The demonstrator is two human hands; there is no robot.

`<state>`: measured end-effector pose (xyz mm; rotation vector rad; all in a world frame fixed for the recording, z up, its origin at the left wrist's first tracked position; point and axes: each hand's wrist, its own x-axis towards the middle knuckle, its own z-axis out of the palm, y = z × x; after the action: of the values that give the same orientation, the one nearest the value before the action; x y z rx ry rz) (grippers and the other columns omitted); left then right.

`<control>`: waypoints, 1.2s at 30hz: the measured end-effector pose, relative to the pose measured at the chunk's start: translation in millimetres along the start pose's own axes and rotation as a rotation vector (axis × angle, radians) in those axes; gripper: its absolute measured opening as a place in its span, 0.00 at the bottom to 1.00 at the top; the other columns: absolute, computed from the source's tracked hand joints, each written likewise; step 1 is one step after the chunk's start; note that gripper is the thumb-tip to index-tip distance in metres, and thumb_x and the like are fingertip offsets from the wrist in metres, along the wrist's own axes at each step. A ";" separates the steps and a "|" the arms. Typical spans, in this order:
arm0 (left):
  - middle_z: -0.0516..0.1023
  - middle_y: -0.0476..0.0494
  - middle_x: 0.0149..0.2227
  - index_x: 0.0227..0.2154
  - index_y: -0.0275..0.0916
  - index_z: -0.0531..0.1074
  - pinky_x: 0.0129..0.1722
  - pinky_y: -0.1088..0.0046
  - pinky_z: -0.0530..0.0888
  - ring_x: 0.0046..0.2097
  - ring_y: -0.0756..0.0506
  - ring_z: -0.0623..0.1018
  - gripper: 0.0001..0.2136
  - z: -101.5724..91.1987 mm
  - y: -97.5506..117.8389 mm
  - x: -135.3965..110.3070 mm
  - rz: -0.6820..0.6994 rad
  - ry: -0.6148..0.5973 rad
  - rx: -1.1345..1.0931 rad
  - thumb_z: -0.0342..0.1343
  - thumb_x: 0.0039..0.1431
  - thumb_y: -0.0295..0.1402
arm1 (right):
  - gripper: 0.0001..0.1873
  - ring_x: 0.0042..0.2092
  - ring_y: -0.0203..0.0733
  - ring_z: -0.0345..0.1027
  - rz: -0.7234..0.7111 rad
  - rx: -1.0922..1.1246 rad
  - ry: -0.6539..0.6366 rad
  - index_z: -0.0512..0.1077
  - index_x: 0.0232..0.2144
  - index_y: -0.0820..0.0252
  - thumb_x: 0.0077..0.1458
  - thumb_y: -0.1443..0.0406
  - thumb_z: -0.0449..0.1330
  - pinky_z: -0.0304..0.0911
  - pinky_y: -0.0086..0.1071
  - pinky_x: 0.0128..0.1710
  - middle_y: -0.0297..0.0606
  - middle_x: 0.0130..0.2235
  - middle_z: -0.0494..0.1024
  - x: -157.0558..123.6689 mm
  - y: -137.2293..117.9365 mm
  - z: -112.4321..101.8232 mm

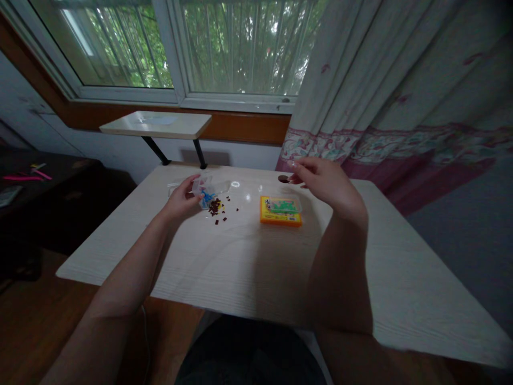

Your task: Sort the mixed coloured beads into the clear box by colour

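Note:
My left hand grips a small clear plastic container tilted over the pale wooden table. Something blue shows at its mouth. Several small dark pieces lie scattered on the table just right of that hand. My right hand is raised above the table's far right side, with fingers pinched together near a tiny item I cannot make out. An orange tray with a green picture lies flat between the two hands, under a clear cover.
A small dark round spot sits on the table by my right fingers. A white shelf on black brackets juts out under the window. Flowered curtains hang at the right. A dark desk with pink items stands at the left.

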<state>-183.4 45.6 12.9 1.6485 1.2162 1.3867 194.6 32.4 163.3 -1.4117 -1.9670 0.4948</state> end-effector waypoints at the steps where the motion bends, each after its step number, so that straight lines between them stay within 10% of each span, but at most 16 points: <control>1: 0.74 0.34 0.54 0.60 0.41 0.63 0.53 0.54 0.73 0.53 0.37 0.76 0.34 0.1 -2.2 -0.6 0.007 -0.029 0.038 0.65 0.48 0.36 | 0.24 0.36 0.44 0.76 -0.001 0.016 0.015 0.76 0.33 0.58 0.62 0.47 0.52 0.70 0.36 0.38 0.42 0.33 0.81 -1.5 1.4 -2.9; 25: 0.63 0.40 0.65 0.67 0.47 0.54 0.63 0.50 0.64 0.63 0.34 0.67 0.39 9.4 30.2 -11.1 0.353 -0.271 0.679 0.63 0.52 0.36 | 0.18 0.39 0.45 0.75 -0.054 -0.111 -0.021 0.78 0.37 0.58 0.61 0.53 0.54 0.69 0.36 0.40 0.42 0.36 0.82 -5.3 3.0 -10.4; 36: 0.68 0.38 0.60 0.60 0.49 0.60 0.57 0.50 0.71 0.56 0.36 0.74 0.35 -3.0 14.3 2.3 0.278 0.063 0.116 0.67 0.49 0.40 | 0.17 0.41 0.46 0.76 -0.044 -0.106 -0.082 0.78 0.40 0.57 0.62 0.55 0.54 0.69 0.38 0.44 0.42 0.39 0.82 -2.9 12.2 -12.1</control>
<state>-182.9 42.4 27.3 1.9257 1.1538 1.5707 212.0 33.0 163.3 -1.4294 -2.1122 0.4407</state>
